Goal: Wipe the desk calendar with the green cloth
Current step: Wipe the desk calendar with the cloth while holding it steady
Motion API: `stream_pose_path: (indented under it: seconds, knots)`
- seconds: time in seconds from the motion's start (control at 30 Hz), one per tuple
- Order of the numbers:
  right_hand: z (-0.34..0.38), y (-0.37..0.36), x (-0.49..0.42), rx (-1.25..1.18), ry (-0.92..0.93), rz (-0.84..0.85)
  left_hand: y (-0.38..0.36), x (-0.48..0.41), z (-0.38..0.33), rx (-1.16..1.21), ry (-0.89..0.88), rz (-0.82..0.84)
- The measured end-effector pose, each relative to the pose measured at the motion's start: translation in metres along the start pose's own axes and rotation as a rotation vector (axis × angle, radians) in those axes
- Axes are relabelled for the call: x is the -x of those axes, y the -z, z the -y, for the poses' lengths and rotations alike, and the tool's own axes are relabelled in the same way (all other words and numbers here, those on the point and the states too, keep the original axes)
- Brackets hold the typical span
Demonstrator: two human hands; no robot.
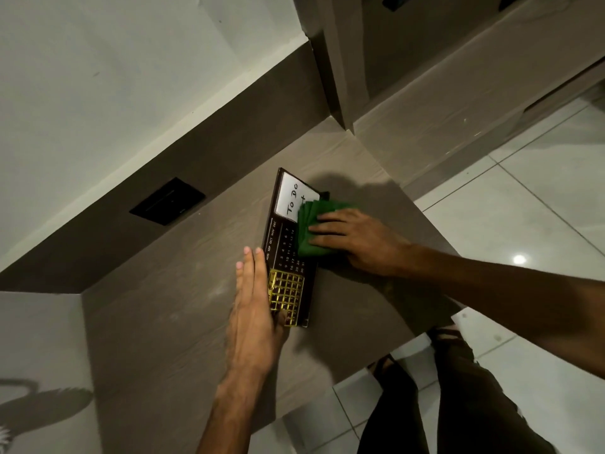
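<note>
The desk calendar (283,247) is a dark brown board lying on the grey-brown desk, with a white "To Do" panel at its far end, printed months and dates in the middle, and a gold grid frame at its near end. My right hand (357,244) presses the folded green cloth (314,229) flat onto the calendar's right side, over the dates. My left hand (253,309) lies along the calendar's left edge with fingers straight, its thumb under the gold grid, steadying the board.
The desk (183,322) meets a white wall on the left, with a black socket plate (167,200) set in the dark upstand. A cabinet column (330,60) rises behind. The desk's right edge drops to a white tiled floor (523,204); my legs stand below.
</note>
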State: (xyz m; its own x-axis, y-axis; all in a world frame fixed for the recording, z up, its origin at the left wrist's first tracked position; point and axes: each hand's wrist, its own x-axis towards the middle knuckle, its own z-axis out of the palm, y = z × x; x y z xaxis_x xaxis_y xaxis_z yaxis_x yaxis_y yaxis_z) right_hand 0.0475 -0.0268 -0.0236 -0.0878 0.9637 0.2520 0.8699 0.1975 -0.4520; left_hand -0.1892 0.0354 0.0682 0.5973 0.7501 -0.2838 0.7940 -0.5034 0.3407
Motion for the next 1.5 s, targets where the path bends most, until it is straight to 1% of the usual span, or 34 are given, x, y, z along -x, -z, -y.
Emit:
stream_pose_path:
  seconds: [0.2, 0.27, 0.33, 0.37, 0.43, 0.5, 0.57, 0.67, 0.77, 0.9, 0.93, 0.97, 1.0, 1.07, 1.1, 1.13, 1.17, 1.27, 1.3, 1.33, 1.4, 1.5]
  knots:
    - [-0.025, 0.008, -0.008, 0.044, 0.044, 0.084, -0.002, -0.003, 0.003, 0.026, 0.005, 0.012]
    - [-0.032, 0.013, -0.012, 0.035, -0.021, 0.064, -0.001, -0.002, 0.003, 0.037, 0.009, 0.013]
    - [-0.032, 0.016, -0.013, 0.035, -0.112, 0.014, -0.001, -0.002, 0.003, 0.041, 0.011, 0.01]
    - [-0.027, 0.014, -0.013, 0.041, -0.13, -0.009, -0.001, -0.002, 0.003, 0.04, 0.008, 0.007]
    - [-0.01, 0.003, -0.006, 0.048, -0.086, -0.004, -0.001, -0.002, 0.001, 0.032, 0.003, 0.001]
    - [0.009, -0.01, 0.005, 0.054, 0.025, 0.064, -0.001, -0.001, 0.001, 0.026, 0.004, 0.002]
    - [0.007, -0.008, 0.004, 0.053, 0.056, 0.104, -0.001, -0.001, 0.001, 0.022, -0.002, 0.011]
    - [-0.014, 0.009, -0.017, 0.021, -0.015, 0.076, -0.001, -0.003, 0.001, 0.019, -0.001, 0.013]
    - [-0.021, 0.008, -0.026, 0.028, -0.053, 0.075, 0.0, -0.007, 0.0, 0.04, 0.007, 0.003]
    - [-0.043, 0.02, -0.041, 0.072, -0.285, -0.009, 0.001, -0.009, 0.001, 0.03, 0.014, 0.012]
    - [-0.042, 0.022, -0.044, 0.095, -0.295, -0.007, 0.001, -0.01, 0.0, 0.029, 0.017, 0.014]
    - [-0.036, 0.021, -0.043, 0.108, -0.268, 0.001, 0.001, -0.01, 0.0, 0.029, 0.021, 0.016]
    - [-0.027, 0.016, -0.04, 0.107, -0.204, 0.016, 0.001, -0.01, -0.001, 0.033, 0.024, 0.015]
    - [0.001, 0.001, -0.023, 0.06, -0.008, 0.085, 0.001, -0.011, -0.003, 0.046, 0.022, 0.011]
    - [0.01, -0.002, -0.017, 0.044, 0.051, 0.134, 0.002, -0.01, -0.003, 0.049, 0.02, 0.014]
    - [0.008, 0.001, -0.017, 0.033, 0.055, 0.157, 0.002, -0.01, -0.003, 0.051, 0.018, 0.017]
    - [-0.002, 0.007, -0.023, 0.032, -0.012, 0.132, 0.003, -0.01, -0.003, 0.055, 0.017, 0.02]
    - [-0.042, 0.03, -0.047, 0.116, -0.318, -0.057, 0.004, -0.01, -0.003, 0.067, 0.022, 0.024]
    - [-0.048, 0.034, -0.05, 0.148, -0.373, -0.091, 0.004, -0.01, -0.003, 0.068, 0.026, 0.021]
    - [-0.046, 0.033, -0.05, 0.17, -0.38, -0.106, 0.004, -0.01, -0.004, 0.069, 0.03, 0.02]
    - [-0.023, 0.02, -0.039, 0.151, -0.285, -0.091, 0.004, -0.01, -0.004, 0.069, 0.031, 0.018]
    - [0.029, -0.012, -0.006, 0.031, -0.056, -0.032, 0.003, -0.01, -0.005, 0.058, 0.022, 0.025]
